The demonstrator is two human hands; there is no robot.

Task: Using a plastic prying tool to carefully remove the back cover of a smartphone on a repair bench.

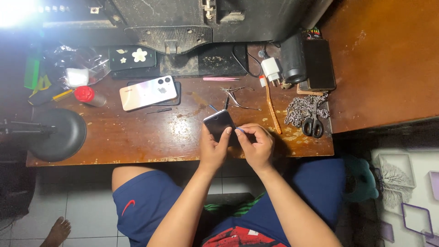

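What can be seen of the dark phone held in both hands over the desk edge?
The dark glossy rectangular smartphone has rounded corners and a blank, reflective face turned up; it is tilted, its top end pointing away over the worn brown wooden desk. The left hand grips its lower left side, thumb on the face. The right hand pinches a small bluish piece at its right edge. Its lower part is hidden by the hands.

left hand (212,145) grips dark phone (220,126) from below, screen up, over front edge of wooden desk (137,137); right hand (257,144) pinches something small and blue at phone's right edge; pale phone (148,93) lies face down upper left; scissors (313,124) on metal chain (304,110) right; tweezers (238,97) just behind.
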